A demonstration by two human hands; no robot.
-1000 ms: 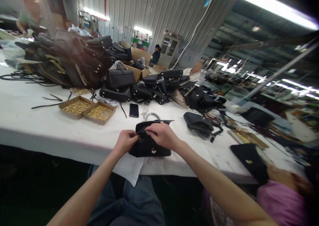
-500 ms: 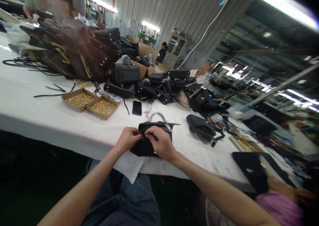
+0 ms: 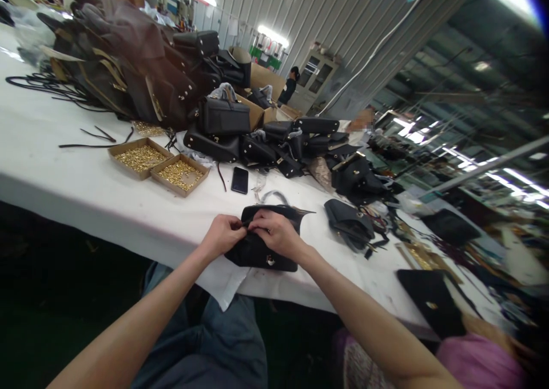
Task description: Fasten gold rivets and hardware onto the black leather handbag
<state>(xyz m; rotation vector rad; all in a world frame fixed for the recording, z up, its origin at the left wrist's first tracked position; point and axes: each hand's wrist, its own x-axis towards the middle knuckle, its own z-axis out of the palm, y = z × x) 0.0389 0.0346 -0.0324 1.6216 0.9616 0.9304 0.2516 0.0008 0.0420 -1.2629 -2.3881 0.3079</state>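
A small black handbag lies on the white-covered table at its front edge, its flap raised toward the back and a metal clasp showing on its front. My left hand pinches the bag's upper left edge. Close beside it, my right hand has its fingers bent and pressed together at the same edge, the fingertips of both hands nearly meeting. Whatever small part lies between the fingertips is too small to make out. Behind the bag's flap rises a wrapped handle.
Two shallow boxes of gold-coloured hardware and a phone lie on the table. Black bags are piled behind. Another black bag is to the right, near a co-worker's pink sleeve.
The view has shifted slightly. My right hand's fingers have drawn in closer on the bag's edge, and the front clasp now shows more fully below them.
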